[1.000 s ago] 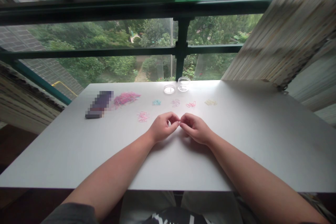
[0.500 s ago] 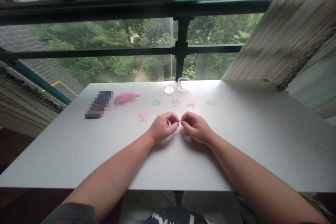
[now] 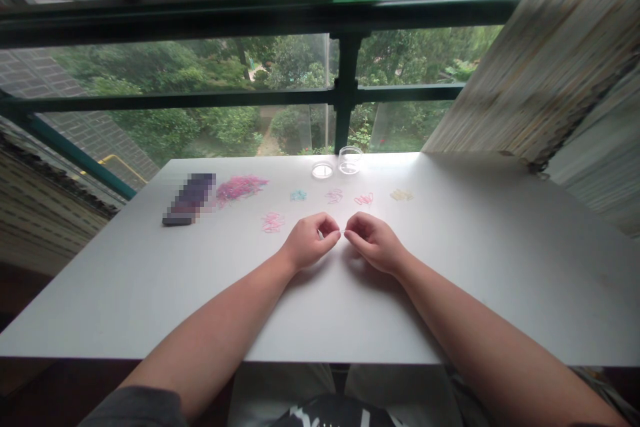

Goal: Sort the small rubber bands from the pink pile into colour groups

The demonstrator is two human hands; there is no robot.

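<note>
My left hand (image 3: 313, 240) and my right hand (image 3: 375, 241) face each other low over the white table (image 3: 345, 320), each in a pinch, fingertips a small gap apart. Whatever lies between the fingertips is too small to make out. Beyond them is a row of small looped bands: a blue pile (image 3: 299, 195), a light purple pile (image 3: 333, 196), a red-pink pile (image 3: 364, 199) and a cream pile (image 3: 401, 195). Nearer, left of my left hand, is a pink pile (image 3: 273, 222). Farther left sits a larger mixed pink and purple heap (image 3: 241, 189).
A clear round cup (image 3: 350, 160) and a clear round lid (image 3: 323, 170) stand at the table's back edge. A dark, pixelated object (image 3: 191, 199) lies at the left. Behind the table are a green window frame (image 3: 345, 67) and a striped curtain (image 3: 520, 60).
The gap between my fingertips is slightly wider. Otherwise both hands hold the same place, and the piles have not moved.
</note>
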